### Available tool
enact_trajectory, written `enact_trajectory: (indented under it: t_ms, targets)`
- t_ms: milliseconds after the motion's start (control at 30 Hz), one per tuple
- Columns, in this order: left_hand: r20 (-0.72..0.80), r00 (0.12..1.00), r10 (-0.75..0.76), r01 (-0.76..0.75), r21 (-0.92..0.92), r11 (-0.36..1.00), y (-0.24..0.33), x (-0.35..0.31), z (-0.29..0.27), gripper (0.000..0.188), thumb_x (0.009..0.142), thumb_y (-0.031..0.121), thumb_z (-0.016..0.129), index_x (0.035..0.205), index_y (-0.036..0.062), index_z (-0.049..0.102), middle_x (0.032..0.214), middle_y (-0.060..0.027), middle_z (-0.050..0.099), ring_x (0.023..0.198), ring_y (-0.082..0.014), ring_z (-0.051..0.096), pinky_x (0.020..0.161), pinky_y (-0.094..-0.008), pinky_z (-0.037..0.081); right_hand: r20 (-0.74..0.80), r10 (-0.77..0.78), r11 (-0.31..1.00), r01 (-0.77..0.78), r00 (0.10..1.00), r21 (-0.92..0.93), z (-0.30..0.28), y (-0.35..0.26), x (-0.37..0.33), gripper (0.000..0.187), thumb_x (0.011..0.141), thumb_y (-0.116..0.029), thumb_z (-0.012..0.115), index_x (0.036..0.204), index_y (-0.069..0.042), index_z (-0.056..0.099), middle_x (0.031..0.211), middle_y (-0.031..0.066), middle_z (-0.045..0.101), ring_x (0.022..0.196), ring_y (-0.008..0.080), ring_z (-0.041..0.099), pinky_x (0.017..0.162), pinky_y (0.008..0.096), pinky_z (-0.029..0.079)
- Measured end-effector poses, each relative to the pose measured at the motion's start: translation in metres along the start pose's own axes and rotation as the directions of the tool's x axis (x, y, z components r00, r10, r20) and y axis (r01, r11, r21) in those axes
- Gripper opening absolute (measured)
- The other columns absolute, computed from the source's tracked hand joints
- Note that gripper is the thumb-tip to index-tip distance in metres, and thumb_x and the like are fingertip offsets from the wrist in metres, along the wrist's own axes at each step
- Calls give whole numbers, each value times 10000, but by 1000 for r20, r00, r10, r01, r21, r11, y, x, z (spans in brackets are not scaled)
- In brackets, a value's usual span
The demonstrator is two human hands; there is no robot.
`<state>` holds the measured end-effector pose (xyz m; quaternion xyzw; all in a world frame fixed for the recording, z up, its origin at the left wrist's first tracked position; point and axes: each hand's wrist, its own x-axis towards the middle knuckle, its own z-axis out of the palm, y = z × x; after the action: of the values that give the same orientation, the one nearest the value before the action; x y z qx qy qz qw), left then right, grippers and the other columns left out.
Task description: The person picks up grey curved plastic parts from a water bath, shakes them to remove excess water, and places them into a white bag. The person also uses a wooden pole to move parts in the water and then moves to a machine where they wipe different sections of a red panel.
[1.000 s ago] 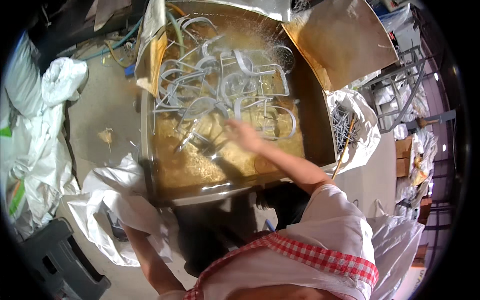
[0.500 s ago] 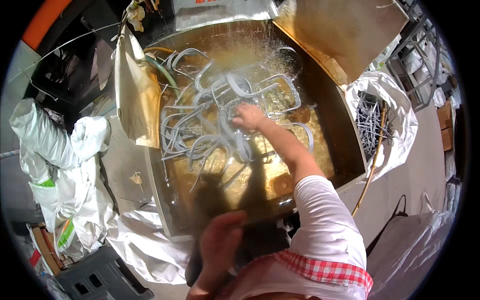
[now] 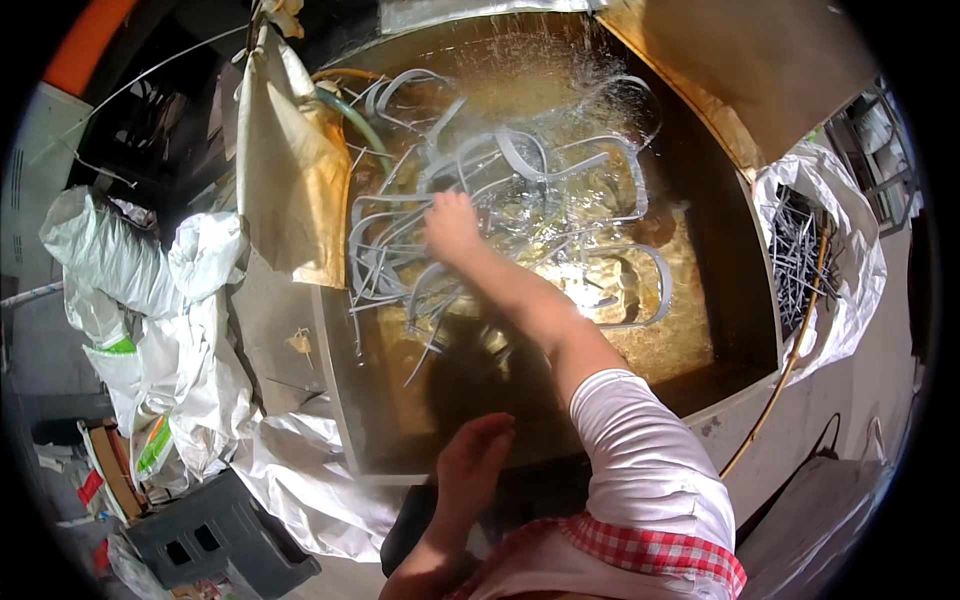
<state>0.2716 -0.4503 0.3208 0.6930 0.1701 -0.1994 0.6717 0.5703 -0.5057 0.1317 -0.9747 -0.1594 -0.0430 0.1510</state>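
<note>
Long grey flat strips, bent into loops, lie tangled in a wide tank of shallow yellowish water. At the left part of the tangle is my right hand, its fingers curled down among the strips and closed on them; its fingertips are partly hidden. My right forearm stretches over the water from the lower right. By the tank's near edge hangs my left hand, apart from the strips and holding nothing, its fingers loosely bent. A single looped strip stands out at the right of the tangle, close to a bright glare.
Water sprays down at the tank's far side. A green hose enters at the far left. Stained boards flank the tank. On the right stands a white sack of grey strips, with a thin stick. White sacks and a grey crate lie left.
My right hand has moved left across the tangle, from its middle to its left part. Some loops have shifted. My left hand stays near the front edge. The whole view has shifted slightly.
</note>
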Motion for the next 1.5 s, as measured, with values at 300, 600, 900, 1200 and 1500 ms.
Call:
enact_trajectory:
  t_ms: [300, 600, 900, 1200, 1500]
  targets:
    - [-25, 977, -210, 212, 137, 968, 6, -10, -35, 266, 825, 115, 570, 1078, 32, 574, 951, -77, 624, 873, -110, 573, 777, -251, 449, 95, 4, 992, -16, 995, 126, 24, -2, 54, 1013, 613, -461, 730, 1374, -105, 165, 1389, 203, 235, 1213, 350, 354, 990, 403, 312]
    - [26, 996, -83, 81, 61, 995, -15, -14, -44, 261, 814, 88, 564, 1069, 32, 568, 934, -96, 626, 848, -153, 599, 751, -268, 464, 598, -117, 990, 48, 793, 130, 26, 15, 23, 716, 699, -152, 618, 1333, -172, 286, 1043, 212, 570, 981, 356, 548, 817, 401, 448]
    - [94, 995, 33, -44, 122, 992, -13, -9, -27, 241, 809, 87, 572, 1042, 24, 578, 942, -112, 626, 847, -172, 607, 750, -275, 467, 640, -326, 939, 159, 696, 305, 24, 63, -92, 620, 709, -182, 629, 1270, -115, 375, 1063, 205, 568, 954, 349, 560, 831, 407, 439]
    - [109, 993, 49, -73, 240, 968, -10, -5, -19, 252, 811, 113, 575, 1046, 23, 576, 952, -128, 624, 878, -197, 609, 780, -285, 457, -54, 703, 429, -362, 709, 828, 23, 140, -63, 255, 822, -271, 588, 985, -82, 533, 710, 58, 550, 583, 168, 516, 524, 283, 437]
    - [146, 981, 130, -175, 362, 916, -11, 1, -10, 248, 807, 51, 565, 1051, 4, 568, 878, -53, 615, 811, -95, 554, 732, -234, 446, 282, 847, -388, 163, 451, 907, 22, 205, -19, 247, 834, -362, 579, 745, -152, 482, 589, -20, 441, 471, 116, 402, 427, 211, 334]
